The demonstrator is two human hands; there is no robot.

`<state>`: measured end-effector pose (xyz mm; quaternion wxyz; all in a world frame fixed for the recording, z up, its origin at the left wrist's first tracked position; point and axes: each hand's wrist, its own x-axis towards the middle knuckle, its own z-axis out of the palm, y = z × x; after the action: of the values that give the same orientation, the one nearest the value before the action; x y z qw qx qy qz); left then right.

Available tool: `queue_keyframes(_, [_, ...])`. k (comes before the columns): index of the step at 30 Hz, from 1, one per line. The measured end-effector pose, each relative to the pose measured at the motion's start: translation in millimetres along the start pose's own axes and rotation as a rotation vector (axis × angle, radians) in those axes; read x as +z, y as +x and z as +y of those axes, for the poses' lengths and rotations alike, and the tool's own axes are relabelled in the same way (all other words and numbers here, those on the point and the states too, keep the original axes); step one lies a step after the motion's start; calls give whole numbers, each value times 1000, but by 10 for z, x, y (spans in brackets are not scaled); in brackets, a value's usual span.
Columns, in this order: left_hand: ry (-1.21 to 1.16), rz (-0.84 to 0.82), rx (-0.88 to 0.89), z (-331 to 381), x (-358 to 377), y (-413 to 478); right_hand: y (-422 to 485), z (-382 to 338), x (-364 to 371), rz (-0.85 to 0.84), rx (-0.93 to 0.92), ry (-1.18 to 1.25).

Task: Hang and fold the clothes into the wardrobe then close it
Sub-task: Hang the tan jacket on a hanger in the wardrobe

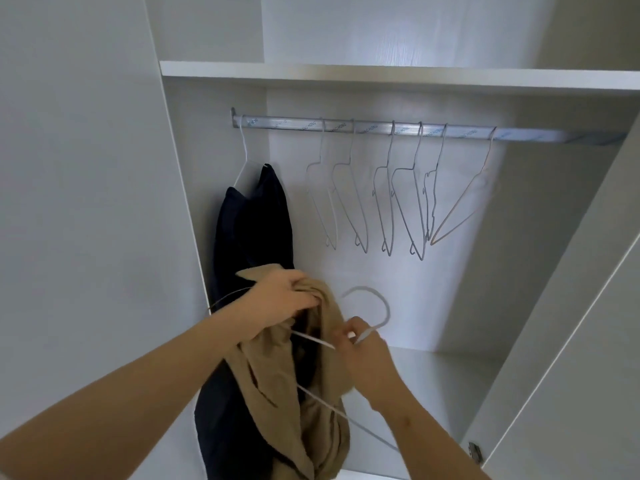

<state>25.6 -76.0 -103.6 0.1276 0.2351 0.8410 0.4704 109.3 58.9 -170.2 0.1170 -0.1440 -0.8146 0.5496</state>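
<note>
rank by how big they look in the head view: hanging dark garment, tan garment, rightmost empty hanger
1. dark garment
2. tan garment, bunched up and nearer the camera, so its place against the first is unsure
3. rightmost empty hanger

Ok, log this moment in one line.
step: fitting tan garment onto hanger | left hand: grips garment | right hand: pinches hanger | rail: dark garment hung, six empty hangers | wardrobe: open

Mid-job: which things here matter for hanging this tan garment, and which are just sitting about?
In the job: tan garment, gripped by left hand; white hanger, pinched by right hand; rail.
Just there: dark garment already hung; six empty hangers; shelf above.
</note>
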Motion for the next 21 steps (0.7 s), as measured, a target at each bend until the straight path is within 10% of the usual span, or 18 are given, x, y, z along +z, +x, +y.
queue_keyframes(5, [68, -98, 119, 117, 113, 11, 5, -26, -21, 208, 16, 99])
queue_keyframes(11, [1041, 275, 627, -65, 157, -40, 62, -141, -255, 253, -133, 221])
queue_keyframes(16, [826, 108, 531, -42, 164, 119, 93, -200, -408, 290, -151, 254])
queue_keyframes(21, [598, 326, 503, 147, 118, 239, 142, -274, -551, 559, -384, 141])
